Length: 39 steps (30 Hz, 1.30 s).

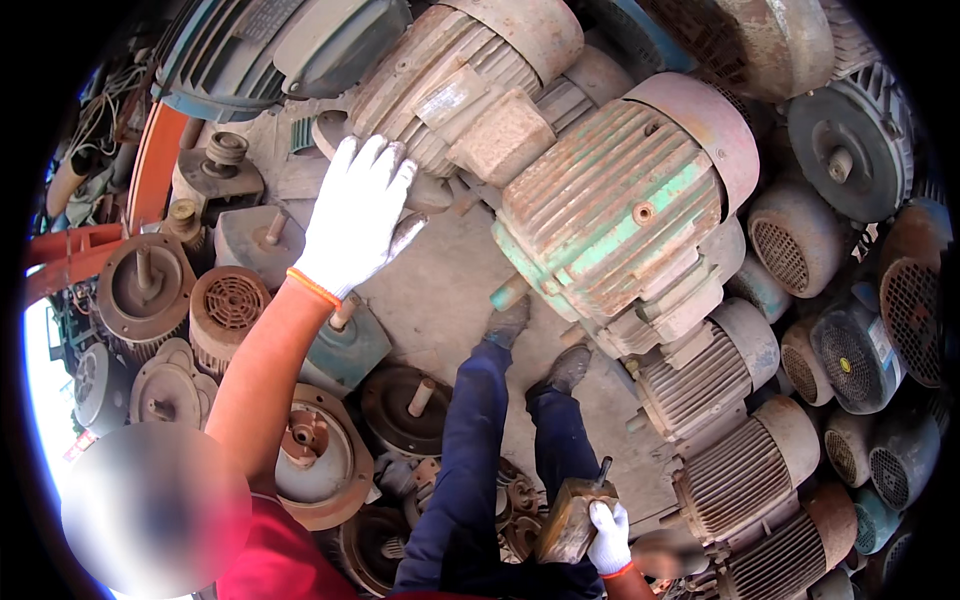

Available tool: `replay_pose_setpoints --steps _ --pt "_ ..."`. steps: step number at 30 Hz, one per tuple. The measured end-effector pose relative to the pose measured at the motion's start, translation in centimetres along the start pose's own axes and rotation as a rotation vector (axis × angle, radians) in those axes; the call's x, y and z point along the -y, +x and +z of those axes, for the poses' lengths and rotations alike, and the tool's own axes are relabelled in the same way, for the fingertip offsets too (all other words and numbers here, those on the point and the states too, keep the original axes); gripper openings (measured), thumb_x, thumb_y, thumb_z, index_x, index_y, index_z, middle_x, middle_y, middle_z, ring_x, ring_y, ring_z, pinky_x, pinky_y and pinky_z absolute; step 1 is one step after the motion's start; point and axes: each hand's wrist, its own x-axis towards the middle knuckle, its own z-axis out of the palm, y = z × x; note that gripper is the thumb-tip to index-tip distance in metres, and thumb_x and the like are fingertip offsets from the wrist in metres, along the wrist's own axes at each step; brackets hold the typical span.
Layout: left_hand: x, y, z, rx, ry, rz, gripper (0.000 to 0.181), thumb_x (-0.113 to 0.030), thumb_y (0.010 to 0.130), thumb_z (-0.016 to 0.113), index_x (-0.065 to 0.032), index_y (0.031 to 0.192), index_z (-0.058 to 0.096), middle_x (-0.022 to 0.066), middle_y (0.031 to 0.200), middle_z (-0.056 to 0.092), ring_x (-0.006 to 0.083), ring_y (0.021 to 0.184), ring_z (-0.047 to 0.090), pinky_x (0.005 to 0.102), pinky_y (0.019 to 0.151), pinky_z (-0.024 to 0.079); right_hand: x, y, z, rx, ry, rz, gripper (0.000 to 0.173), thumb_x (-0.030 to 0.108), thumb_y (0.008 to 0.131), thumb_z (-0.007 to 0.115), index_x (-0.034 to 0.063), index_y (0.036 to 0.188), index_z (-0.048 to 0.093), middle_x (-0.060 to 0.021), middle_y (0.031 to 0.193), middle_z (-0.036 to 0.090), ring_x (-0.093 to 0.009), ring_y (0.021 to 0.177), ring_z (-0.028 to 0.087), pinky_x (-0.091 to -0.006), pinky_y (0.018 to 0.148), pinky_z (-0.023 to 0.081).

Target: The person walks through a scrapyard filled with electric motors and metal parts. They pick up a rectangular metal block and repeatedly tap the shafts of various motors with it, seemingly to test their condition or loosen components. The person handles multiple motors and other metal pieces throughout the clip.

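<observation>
My left hand (360, 217), in a white glove with an orange cuff, is stretched out with its fingers apart and nothing in it. Its fingertips overlap the lower end of a large rusty electric motor (442, 97); contact cannot be told. Low in the view, my right hand (609, 536), gloved the same way, grips the side of a small, worn, box-shaped part (574, 517) with a short shaft sticking out. Beyond my feet lies a big motor (615, 202) with flaking green paint, its shaft pointing towards my shoes.
Finned motors (742, 480) line the right side, with more fan covers (855, 352) behind them. On the left stand flanged motors (142, 285), shafts up, beside an orange steel beam (154, 165). My shoes (566, 367) are on the concrete floor (427, 292) between the rows.
</observation>
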Motion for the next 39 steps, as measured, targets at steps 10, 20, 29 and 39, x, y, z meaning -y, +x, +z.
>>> replay_pose_setpoints --steps 10,20,29,39 --pt "-0.9 0.6 1.0 -0.088 0.0 -0.065 0.058 -0.024 0.076 0.076 0.0007 0.126 0.059 0.021 0.125 0.055 0.0385 0.125 0.05 0.0555 0.113 0.033 0.3 0.1 -0.9 -0.011 -0.031 0.008 0.03 0.023 0.095 0.066 -0.0043 0.108 0.067 -0.0093 0.098 0.071 -0.016 0.084 0.068 -0.0316 0.078 0.055" --pt "-1.3 0.9 1.1 -0.108 -0.005 -0.098 0.055 -0.019 0.074 0.076 0.0005 0.123 0.059 0.02 0.122 0.056 0.0376 0.122 0.051 0.0557 0.111 0.034 0.5 0.4 -1.6 0.016 0.007 0.018 0.029 0.02 0.095 0.064 -0.004 0.112 0.065 -0.0098 0.102 0.071 -0.017 0.09 0.067 -0.0322 0.082 0.055" --pt "-1.5 1.5 0.5 -0.167 -0.046 -0.094 0.058 -0.02 0.076 0.076 -0.0003 0.128 0.057 0.0213 0.127 0.056 0.0394 0.123 0.051 0.0551 0.11 0.036 0.4 0.6 -2.4 0.007 0.018 0.041 0.028 0.018 0.094 0.064 -0.0004 0.115 0.063 -0.0075 0.104 0.07 -0.017 0.093 0.067 -0.0329 0.084 0.054" --pt "-1.8 5.0 0.1 -0.084 -0.052 -0.016 0.067 -0.032 0.08 0.074 0.0033 0.133 0.052 0.0249 0.137 0.052 0.0433 0.132 0.044 0.0531 0.116 0.029 0.7 0.6 -1.8 -0.022 0.051 0.075 0.03 0.019 0.096 0.064 -0.0047 0.114 0.064 -0.0108 0.102 0.071 -0.018 0.09 0.068 -0.0337 0.083 0.056"
